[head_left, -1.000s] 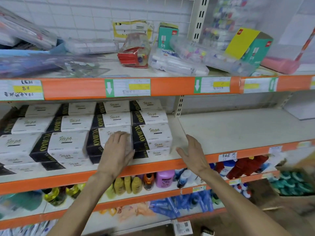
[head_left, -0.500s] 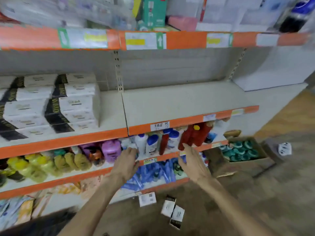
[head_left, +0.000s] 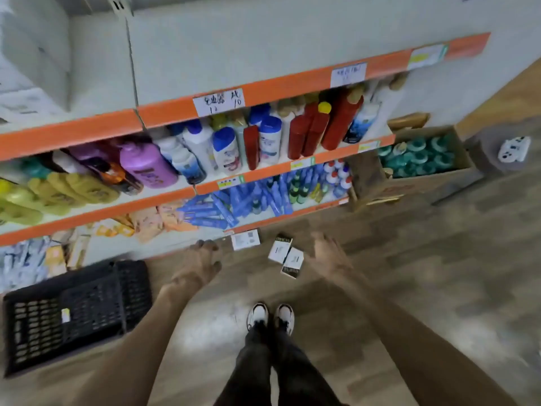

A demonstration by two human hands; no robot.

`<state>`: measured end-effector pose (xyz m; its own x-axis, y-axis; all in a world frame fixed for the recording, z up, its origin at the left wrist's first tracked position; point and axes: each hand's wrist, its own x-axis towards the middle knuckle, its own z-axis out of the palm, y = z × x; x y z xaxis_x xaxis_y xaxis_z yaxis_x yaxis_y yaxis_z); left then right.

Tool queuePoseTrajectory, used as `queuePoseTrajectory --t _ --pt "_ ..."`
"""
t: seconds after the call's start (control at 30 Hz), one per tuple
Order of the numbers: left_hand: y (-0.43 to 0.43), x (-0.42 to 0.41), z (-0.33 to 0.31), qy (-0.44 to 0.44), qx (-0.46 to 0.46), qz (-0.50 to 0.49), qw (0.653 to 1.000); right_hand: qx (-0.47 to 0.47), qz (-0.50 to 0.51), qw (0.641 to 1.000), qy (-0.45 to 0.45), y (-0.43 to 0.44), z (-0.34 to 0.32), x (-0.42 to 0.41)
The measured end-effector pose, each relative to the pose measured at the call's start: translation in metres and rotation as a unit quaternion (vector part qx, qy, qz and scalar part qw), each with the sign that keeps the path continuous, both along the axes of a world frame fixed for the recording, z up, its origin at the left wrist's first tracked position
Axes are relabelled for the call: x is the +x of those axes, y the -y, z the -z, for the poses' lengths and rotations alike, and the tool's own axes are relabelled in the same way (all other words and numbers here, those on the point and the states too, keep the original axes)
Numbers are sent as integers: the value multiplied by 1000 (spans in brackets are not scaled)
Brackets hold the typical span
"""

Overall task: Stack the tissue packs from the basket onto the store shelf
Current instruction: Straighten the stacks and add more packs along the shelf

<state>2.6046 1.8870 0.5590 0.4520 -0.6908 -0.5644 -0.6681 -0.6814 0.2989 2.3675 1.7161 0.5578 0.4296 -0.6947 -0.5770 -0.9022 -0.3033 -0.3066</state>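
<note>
Two white tissue packs with black ends [head_left: 286, 256] lie on the wooden floor, and a third white pack [head_left: 245, 239] lies flat just left of them by the shelf foot. My left hand [head_left: 199, 265] hangs empty over the floor, left of the packs, fingers spread. My right hand [head_left: 330, 254] is empty too, fingers apart, just right of the two packs. The black plastic basket [head_left: 44, 323] stands on the floor at the lower left, with only a small yellow tag visible inside. Stacked white tissue packs [head_left: 32, 68] show on the store shelf [head_left: 263, 89] at the upper left.
Lower shelves hold shampoo bottles [head_left: 225, 150], a purple bottle [head_left: 146, 165], yellow bottles and blue tubes. A cardboard box of teal-capped items [head_left: 421, 153] sits on the floor at right. My two shoes [head_left: 270, 316] stand below the packs.
The view has swung down from the shelf to the floor. Both hands have dropped from shelf height to just above the floor, on either side of the loose packs. The basket has come into view.
</note>
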Motion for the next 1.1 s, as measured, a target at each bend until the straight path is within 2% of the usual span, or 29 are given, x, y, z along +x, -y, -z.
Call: queuePoseTrajectory --t 0.07,0.13,0.27,0.5,0.67,0.77,0.93,1.03,1.1 --pt "1 -12 34 -7 24 -5 1000 29 -3 1000 -13 -6 38 -5" --pt "5 -24 84 -52 25 -23 998 53 12 998 -19 -10 87 -7" --pt "15 -43 231 -115 26 -65 991 92 26 994 -44 -14 231 -10" --pt "27 -30 524 -25 55 -76 995 93 67 992 -60 -8 527 4" --pt "52 4 669 43 55 -34 997 53 79 993 -72 6 679 21" --pt "73 28 726 80 26 6 996 0 93 993 -75 18 734 45" --pt "101 54 784 104 -15 53 993 -76 132 984 -98 36 785 92" --pt "106 53 801 205 -21 61 977 -92 140 981 -98 28 798 108" --pt "102 48 804 229 -6 59 972 -85 140 983 -87 21 799 108"
